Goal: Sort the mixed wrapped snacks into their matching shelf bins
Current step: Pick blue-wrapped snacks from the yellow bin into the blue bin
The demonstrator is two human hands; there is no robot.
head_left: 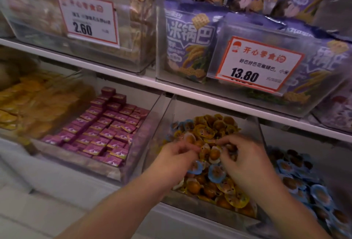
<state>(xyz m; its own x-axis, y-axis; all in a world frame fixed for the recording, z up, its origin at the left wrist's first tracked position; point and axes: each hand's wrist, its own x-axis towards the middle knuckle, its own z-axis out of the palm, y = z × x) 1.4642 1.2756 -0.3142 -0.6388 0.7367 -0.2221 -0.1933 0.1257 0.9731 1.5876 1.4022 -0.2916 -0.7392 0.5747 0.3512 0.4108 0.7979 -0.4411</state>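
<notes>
Motion blur softens the whole view — the upper-left clear bin (80,29) holds pale packets too smeared to identify, and the small print on its price card (89,17) is unreadable apart from the figure 2.60. The purple snack bags (190,44) on the upper shelf are cut off by the top edge, and their card (257,65) shows 13.80. At the far left, the yellow packets (38,101) dissolve into blur; the bin at the far right (304,177) runs out of frame, showing only blue-rimmed round packs. Fingertips of both hands are partly buried among wrappers, so exactly which pieces they pinch cannot be told. Task item: the mixed wrapped snacks (207,135), small round blister packs, each with a brown ball under clear film, rimmed either yellow-orange or blue. They fill the centre clear bin (162,124) on the lower shelf, mostly yellow-rimmed, with several blue-rimmed ones lying toward the front among them. The left hand (177,154) reaches into this bin with fingers curled, pinching at packs near the middle of the pile. The right hand (245,154) sits just beside it, fingers likewise curled round 1 or more packs — the 2 hands nearly meet over the heap. To the left, a neighbouring bin holds magenta square packets (106,130) in rough rows.
</notes>
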